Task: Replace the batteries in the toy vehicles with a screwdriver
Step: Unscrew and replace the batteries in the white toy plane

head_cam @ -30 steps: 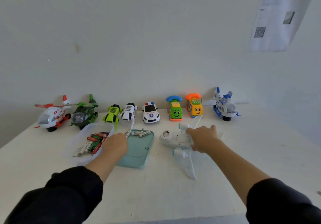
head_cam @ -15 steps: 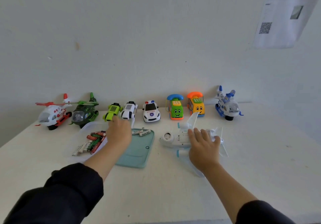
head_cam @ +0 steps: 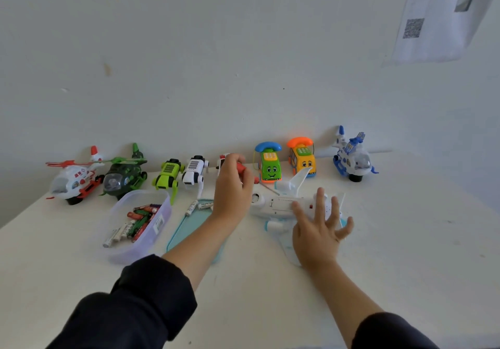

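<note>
sleeves: dark, both forearms reach out over white table (head_cam: 405, 240)
right hand (head_cam: 319, 229): fingers spread and straight, pressing flat on rear of white toy plane (head_cam: 278, 203); nothing gripped
toy plane: belly-up on table, mid-right, nose pointing left; one wing sticks up, other wing lies toward the person, partly under right hand
left hand (head_cam: 232, 186): fingers curled round red screwdriver handle; hand raised just left of plane nose
screwdriver (head_cam: 247, 171): red handle in left fist, thin metal shaft slants down-right, tip at plane underside near the raised wing; exact contact unclear
teal tray (head_cam: 186, 226): flat on table, left of plane, mostly under left forearm; a few white batteries (head_cam: 198, 205) at its far edge
clear tub (head_cam: 151, 229): left of tray, holds mixed red, green, white batteries
toy row along wall, left to right: red-white helicopter (head_cam: 75, 179), green helicopter (head_cam: 125, 174), lime car (head_cam: 167, 174), white car (head_cam: 194, 172), police car (head_cam: 222, 160) mostly hidden behind left hand, green phone-car (head_cam: 269, 163), orange phone-car (head_cam: 302, 156), blue-white helicopter (head_cam: 351, 156)
wall: paper sheet (head_cam: 443, 15) with QR code, top right
</note>
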### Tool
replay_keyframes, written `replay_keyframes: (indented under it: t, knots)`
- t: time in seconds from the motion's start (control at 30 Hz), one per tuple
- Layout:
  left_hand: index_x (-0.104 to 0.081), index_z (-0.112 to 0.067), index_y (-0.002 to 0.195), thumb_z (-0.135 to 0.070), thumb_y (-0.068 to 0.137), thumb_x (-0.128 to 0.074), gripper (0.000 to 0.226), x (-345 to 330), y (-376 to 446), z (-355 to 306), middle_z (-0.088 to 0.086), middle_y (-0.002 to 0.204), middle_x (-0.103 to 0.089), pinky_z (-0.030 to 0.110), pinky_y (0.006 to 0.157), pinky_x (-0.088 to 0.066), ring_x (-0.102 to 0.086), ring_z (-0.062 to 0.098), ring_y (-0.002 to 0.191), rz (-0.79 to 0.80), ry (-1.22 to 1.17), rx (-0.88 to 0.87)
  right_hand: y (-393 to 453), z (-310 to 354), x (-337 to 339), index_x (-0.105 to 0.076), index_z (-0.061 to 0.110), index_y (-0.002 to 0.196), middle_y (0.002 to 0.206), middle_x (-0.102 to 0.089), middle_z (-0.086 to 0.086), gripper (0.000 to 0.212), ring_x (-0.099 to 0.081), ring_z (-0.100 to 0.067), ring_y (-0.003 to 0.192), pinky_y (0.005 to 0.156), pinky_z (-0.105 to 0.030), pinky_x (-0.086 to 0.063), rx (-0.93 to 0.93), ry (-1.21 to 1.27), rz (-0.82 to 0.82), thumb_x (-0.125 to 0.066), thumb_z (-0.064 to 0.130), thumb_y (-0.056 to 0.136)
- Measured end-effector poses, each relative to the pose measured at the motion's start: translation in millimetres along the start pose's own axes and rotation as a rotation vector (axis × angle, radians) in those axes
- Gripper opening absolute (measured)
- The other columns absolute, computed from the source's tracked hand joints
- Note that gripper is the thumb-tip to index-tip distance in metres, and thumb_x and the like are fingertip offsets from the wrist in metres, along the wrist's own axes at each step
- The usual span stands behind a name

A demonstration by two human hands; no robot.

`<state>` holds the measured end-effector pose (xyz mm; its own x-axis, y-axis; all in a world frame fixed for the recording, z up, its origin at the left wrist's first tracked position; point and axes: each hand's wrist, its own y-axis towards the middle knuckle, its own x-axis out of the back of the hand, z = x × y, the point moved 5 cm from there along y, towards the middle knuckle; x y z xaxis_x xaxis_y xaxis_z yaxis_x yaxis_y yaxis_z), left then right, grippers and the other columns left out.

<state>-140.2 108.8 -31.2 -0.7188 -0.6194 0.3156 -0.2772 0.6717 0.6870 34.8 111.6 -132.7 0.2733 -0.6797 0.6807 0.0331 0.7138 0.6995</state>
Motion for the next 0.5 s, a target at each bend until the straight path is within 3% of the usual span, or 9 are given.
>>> replay_keyframes:
  t: [0.13,0.27,0.5]
  knots:
    - [-0.048,-0.009,0.101,-0.018,0.09,-0.041,0.015,-8.3,-6.9,13.8,0.003,0.081,-0.055,0.041,0.066,-0.05,-0.064,0.028,0.076,-0.038,0.049,-0.013,3.0,-0.7,-9.9,-0.064,0.032,0.108,0.145,-0.032,-0.02,0.038,-0.03,-0.054,0.128,0.09,-0.079,-0.019,-0.001,0.065,0.096,-0.039,0.03,0.08]
    - [-0.049,-0.004,0.1,-0.019,0.084,-0.04,0.024,-8.9,-5.2,17.3,0.007,0.083,-0.052,0.04,0.063,-0.047,-0.06,0.032,0.075,-0.06,0.081,0.007,3.4,-6.0,-14.3,-0.058,0.036,0.111,0.145,-0.03,-0.017,0.036,-0.04,-0.055,0.122,0.084,-0.074,-0.032,-0.01,0.107,0.101,-0.039,0.034,0.081]
    - [-0.048,-0.005,0.099,-0.033,0.081,-0.033,0.036,-14.3,-4.0,18.2,0.004,0.079,-0.049,0.046,0.061,-0.049,-0.061,0.034,0.073,-0.042,0.066,-0.022,3.1,-8.2,-16.5,-0.062,0.034,0.11,0.144,-0.032,-0.016,0.037,-0.037,-0.05,0.122,0.083,-0.069,-0.036,-0.009,0.098,0.102,-0.038,0.034,0.081]
